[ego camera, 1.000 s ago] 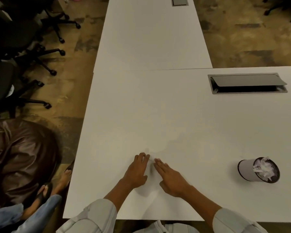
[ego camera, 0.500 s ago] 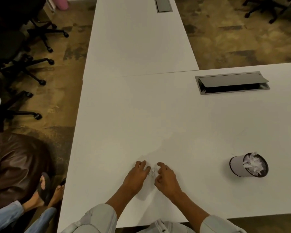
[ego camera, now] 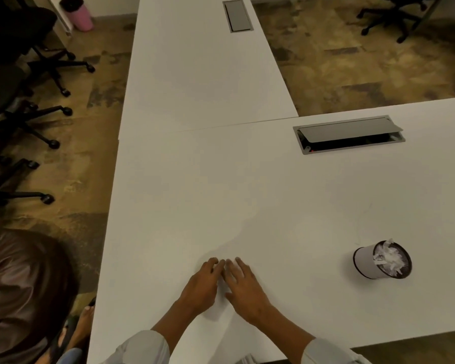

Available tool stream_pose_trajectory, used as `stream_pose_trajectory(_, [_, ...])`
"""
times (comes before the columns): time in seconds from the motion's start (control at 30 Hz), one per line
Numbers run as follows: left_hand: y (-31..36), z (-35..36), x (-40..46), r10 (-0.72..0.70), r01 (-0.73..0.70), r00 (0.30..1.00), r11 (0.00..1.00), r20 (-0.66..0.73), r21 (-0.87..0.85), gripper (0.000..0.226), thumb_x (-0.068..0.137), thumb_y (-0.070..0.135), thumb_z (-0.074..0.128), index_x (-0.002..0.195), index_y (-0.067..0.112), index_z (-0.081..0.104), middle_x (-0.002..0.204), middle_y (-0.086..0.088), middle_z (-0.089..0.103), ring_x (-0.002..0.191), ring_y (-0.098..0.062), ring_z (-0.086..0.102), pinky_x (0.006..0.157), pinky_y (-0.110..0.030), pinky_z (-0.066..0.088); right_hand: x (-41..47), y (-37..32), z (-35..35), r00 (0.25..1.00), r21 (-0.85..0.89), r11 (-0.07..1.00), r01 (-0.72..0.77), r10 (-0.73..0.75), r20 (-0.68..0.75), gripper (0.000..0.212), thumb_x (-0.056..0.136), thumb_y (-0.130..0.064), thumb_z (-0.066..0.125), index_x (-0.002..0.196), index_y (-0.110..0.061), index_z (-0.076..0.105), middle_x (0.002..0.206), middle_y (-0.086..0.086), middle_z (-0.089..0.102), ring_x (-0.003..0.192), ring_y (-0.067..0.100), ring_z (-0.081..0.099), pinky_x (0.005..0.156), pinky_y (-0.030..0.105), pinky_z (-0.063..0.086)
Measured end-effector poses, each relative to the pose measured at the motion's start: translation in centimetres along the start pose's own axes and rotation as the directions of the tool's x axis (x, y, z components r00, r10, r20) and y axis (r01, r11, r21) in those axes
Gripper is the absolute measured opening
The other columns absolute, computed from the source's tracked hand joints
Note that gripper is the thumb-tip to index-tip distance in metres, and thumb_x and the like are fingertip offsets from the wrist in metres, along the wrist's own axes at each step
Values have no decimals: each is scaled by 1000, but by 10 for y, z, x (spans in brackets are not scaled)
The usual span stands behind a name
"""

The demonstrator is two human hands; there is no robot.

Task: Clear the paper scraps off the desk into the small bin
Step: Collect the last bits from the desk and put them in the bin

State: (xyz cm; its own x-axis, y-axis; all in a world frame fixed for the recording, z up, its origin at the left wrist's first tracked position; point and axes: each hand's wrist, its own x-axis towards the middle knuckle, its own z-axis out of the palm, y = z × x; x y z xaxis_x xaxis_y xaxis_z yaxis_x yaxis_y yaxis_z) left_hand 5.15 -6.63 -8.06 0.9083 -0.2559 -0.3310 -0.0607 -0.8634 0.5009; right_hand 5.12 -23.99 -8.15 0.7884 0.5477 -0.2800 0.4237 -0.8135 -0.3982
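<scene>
A: What takes up most of the view?

B: A broad white rectangular surface (ego camera: pixel 273 195), butted against a second white surface (ego camera: pixel 195 74) that runs away from the camera. Mottled brown carpet floor (ego camera: pixel 352 69) shows around both, with black wheeled office chairs (ego camera: pixel 16 106) at the left.

A: Anything set into the top?

B: A grey metal cable hatch (ego camera: pixel 348 134) with its lid propped partly open, toward the far right of the near surface.

A: And the bin?

B: A small round white bin with a dark rim (ego camera: pixel 368 261) stands on the surface to the right, well apart from the hands. Shredded white paper scraps (ego camera: pixel 390 260) fill it to the rim.

A: Where are the hands?

B: Both lie palm down near the front edge. The left hand (ego camera: pixel 202 287) and the right hand (ego camera: pixel 244 285) sit just beside each other, fingertips almost meeting.

A: Are the fingers holding anything?

B: The fingers of both hands (ego camera: pixel 216 266) are stretched out fairly flat, not curled into a grasp. Whether any scrap lies under or between them, I cannot tell; white paper against white surface does not show.
</scene>
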Motion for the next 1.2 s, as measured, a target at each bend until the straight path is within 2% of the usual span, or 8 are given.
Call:
stream_pose_trajectory(0.17, [8,1,-2,19,-18,999,999,-30,29,25,90,11,48,114,15,55,114,5,51,103,-20,55,84,-27,46,-6,-8,8,994,-129,986,102,-97,42,73,50,-22,92,119,-19,70,128,5,66,113,25,67,83,26,59])
stream_pose_trajectory(0.37, [24,10,-15,-18,25,997,995,-78,94,8,86,6,62,82,9,68,87,-4,67,79,-15,60,63,-21,49,-11,-1,0,991,-120,984,130,-126,37,55,41,-35,95,90,-17,79,96,-8,74,75,5,68,38,10,43])
stream_pose_trajectory(0.53, [36,4,-17,-2,9,999,989,-48,147,22,55,12,89,60,20,70,59,8,65,52,-4,59,43,-13,48,-11,-2,-12,1000,-16,1000,22,-21,19,35,49,-34,93,78,-21,77,78,-10,71,70,4,65,49,14,49])
stream_pose_trajectory(0.6, [33,5,-16,-44,48,998,996,-48,73,7,73,11,77,72,15,72,72,3,70,66,-10,63,57,-18,54,-10,-2,-17,998,144,988,-60,62,-8,10,81,-18,72,90,-13,73,92,3,70,84,15,61,70,25,50])
stream_pose_trajectory(0.67, [29,6,-14,-133,132,989,991,-71,-15,12,86,9,59,85,10,71,88,-3,72,82,-16,64,71,-18,50,-9,-1,-20,982,306,938,-165,186,-42,20,89,-5,54,79,-9,71,79,12,65,70,14,49,66,26,41])
stream_pose_trajectory(0.8, [33,-6,1,-224,198,963,965,-152,-170,17,75,-1,63,77,11,74,78,-1,74,69,-9,64,65,-4,42,-26,18,-37,843,747,573,-337,537,-32,7,81,-7,75,80,-11,80,74,-1,76,62,1,66,64,10,52])
stream_pose_trajectory(0.93, [45,-19,25,-256,191,944,939,-210,-286,18,65,-6,70,70,11,75,71,-1,74,61,-2,61,61,-1,42,-63,57,-60,708,942,149,-299,696,114,10,75,-6,82,79,-15,81,77,3,78,74,16,75,70,22,60])
stream_pose_trajectory(1.2, [165,-24,85,-13,-38,991,929,-136,-369,18,65,-4,68,68,13,73,67,2,72,60,-5,66,57,-9,51,-150,142,-146,467,990,104,-96,883,-47,14,75,-2,81,82,-14,79,80,7,78,77,18,74,69,21,58])
